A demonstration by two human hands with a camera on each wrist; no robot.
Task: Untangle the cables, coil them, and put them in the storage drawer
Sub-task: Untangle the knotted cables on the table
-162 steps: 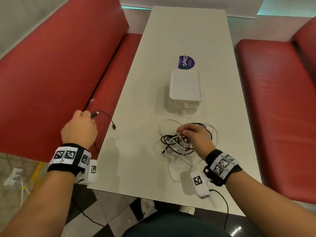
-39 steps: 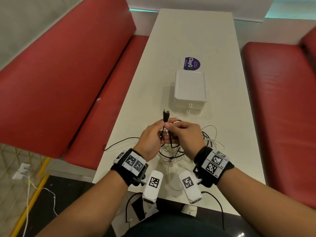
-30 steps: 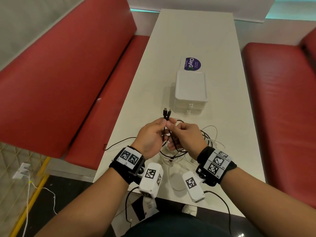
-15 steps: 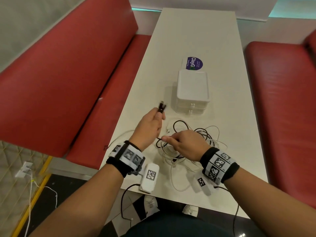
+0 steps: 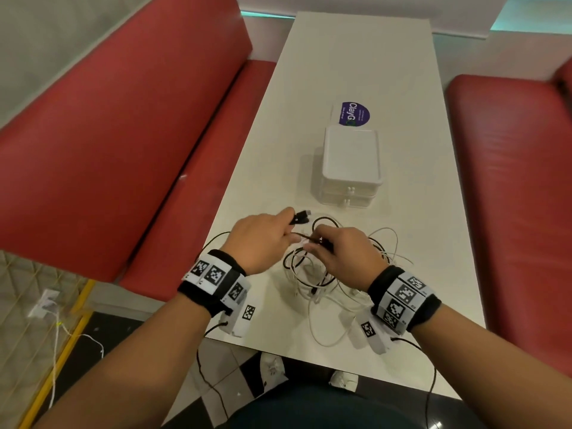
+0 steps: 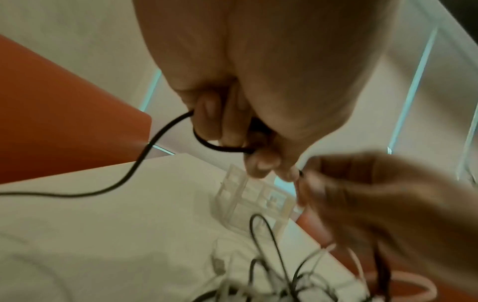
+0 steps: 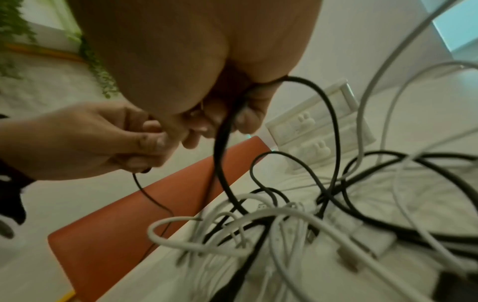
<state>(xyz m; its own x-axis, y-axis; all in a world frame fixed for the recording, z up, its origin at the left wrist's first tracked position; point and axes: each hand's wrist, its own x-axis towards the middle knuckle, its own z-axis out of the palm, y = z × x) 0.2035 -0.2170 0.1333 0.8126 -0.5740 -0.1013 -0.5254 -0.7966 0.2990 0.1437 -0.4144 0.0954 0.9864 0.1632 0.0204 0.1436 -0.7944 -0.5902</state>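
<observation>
Nearest, the tangle of black and white cables (image 5: 337, 274) lies on the white desk (image 5: 356, 57). Above it the left hand (image 5: 263, 239) has its grip clamped on the black cable (image 5: 322, 222), plug ends poking past the fingers, while the right hand (image 5: 343, 255) pinches the same cable (its wrist view shows a loop curling out of the fist). Beyond stands the storage drawer (image 5: 351, 162), closed; only the right wrist view shows its rabbit-shaped knobs.
</observation>
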